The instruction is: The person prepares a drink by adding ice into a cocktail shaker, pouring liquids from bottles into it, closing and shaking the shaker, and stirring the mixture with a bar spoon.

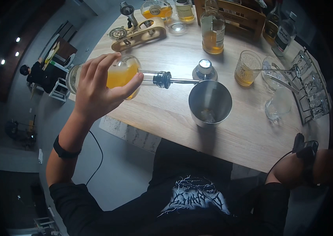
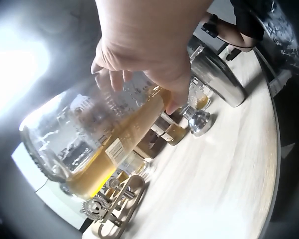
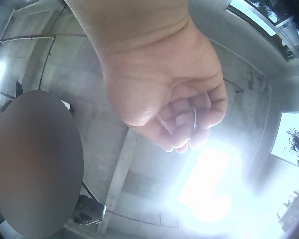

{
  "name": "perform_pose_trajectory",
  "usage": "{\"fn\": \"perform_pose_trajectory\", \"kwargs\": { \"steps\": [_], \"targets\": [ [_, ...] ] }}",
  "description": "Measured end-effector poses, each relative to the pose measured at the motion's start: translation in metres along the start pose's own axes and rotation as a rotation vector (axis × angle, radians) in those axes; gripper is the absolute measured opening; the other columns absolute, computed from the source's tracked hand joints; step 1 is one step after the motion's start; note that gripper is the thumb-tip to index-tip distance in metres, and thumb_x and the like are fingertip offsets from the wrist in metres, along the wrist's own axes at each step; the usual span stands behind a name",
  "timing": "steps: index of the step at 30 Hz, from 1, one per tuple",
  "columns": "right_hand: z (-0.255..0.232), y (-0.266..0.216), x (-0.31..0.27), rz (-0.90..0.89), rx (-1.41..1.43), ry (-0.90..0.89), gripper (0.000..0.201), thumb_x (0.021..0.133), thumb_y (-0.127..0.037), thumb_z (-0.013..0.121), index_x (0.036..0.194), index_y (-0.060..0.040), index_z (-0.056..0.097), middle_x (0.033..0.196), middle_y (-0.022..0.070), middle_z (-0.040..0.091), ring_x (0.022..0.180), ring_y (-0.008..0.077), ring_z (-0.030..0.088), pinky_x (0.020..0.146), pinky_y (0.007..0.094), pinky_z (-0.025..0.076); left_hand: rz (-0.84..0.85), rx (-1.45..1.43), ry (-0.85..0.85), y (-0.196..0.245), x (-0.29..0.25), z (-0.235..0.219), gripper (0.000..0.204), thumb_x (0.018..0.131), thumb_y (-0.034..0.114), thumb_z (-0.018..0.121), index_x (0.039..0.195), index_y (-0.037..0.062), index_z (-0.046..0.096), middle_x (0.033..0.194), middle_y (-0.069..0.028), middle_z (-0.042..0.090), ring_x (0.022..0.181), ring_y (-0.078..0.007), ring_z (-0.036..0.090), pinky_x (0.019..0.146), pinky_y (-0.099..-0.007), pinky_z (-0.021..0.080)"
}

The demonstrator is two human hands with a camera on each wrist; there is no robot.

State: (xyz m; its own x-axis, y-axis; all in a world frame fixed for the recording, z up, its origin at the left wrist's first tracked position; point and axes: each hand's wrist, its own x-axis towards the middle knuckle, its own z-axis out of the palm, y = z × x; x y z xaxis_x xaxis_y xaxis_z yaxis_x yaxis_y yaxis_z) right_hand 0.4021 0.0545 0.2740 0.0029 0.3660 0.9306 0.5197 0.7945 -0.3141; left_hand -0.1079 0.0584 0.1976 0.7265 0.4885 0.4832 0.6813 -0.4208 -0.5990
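My left hand [image 1: 95,88] grips a clear glass bottle [image 1: 124,74] of orange-yellow liquid, fingers over the top and thumb along the near side. The bottle lies almost level, and its metal pour spout [image 1: 182,81] reaches to the rim of a steel shaker tin [image 1: 217,98]. The tin stands upright with a little something clear at its bottom. From the left wrist, the bottle [image 2: 114,144] tilts with its base toward the camera. My right hand [image 3: 169,94] is off to the right, its fingers loosely curled around nothing.
Behind the tin stands a shiny metal piece with a flared base [image 1: 205,70]. To the right are a tumbler with amber liquid [image 1: 248,69], tongs [image 1: 284,82] and a rack of small glasses [image 1: 312,84]. A wooden tool stand [image 1: 143,35] and a half-full bottle [image 1: 213,33] stand farther back.
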Motion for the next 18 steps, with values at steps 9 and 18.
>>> {"fn": "perform_pose_trajectory", "kwargs": {
  "steps": [9,18],
  "targets": [
    [-0.008,0.004,0.001,-0.073,0.019,-0.052,0.016,0.099,-0.005,0.067,0.096,0.0104,0.069,0.09,0.0189,0.071,0.065,0.0163,0.061,0.058,0.021,0.048,0.041,0.034,0.023,0.008,0.012,-0.002,0.047,0.076,0.028,0.087,0.116,0.0465,0.07,0.126,-0.0082,0.057,0.11,-0.026,0.062,0.09,-0.0386,0.048],
    [-0.009,0.003,0.0,-0.053,0.027,-0.009,0.016,0.098,-0.005,0.068,0.097,0.0103,0.07,0.09,0.0196,0.071,0.064,0.0161,0.061,0.059,0.0218,0.05,-0.061,-0.048,0.01,0.012,0.019,-0.005,0.044,0.074,0.029,0.088,0.112,0.0437,0.071,0.126,-0.0078,0.058,0.109,-0.0263,0.062,0.09,-0.0381,0.048]
  ]
}}
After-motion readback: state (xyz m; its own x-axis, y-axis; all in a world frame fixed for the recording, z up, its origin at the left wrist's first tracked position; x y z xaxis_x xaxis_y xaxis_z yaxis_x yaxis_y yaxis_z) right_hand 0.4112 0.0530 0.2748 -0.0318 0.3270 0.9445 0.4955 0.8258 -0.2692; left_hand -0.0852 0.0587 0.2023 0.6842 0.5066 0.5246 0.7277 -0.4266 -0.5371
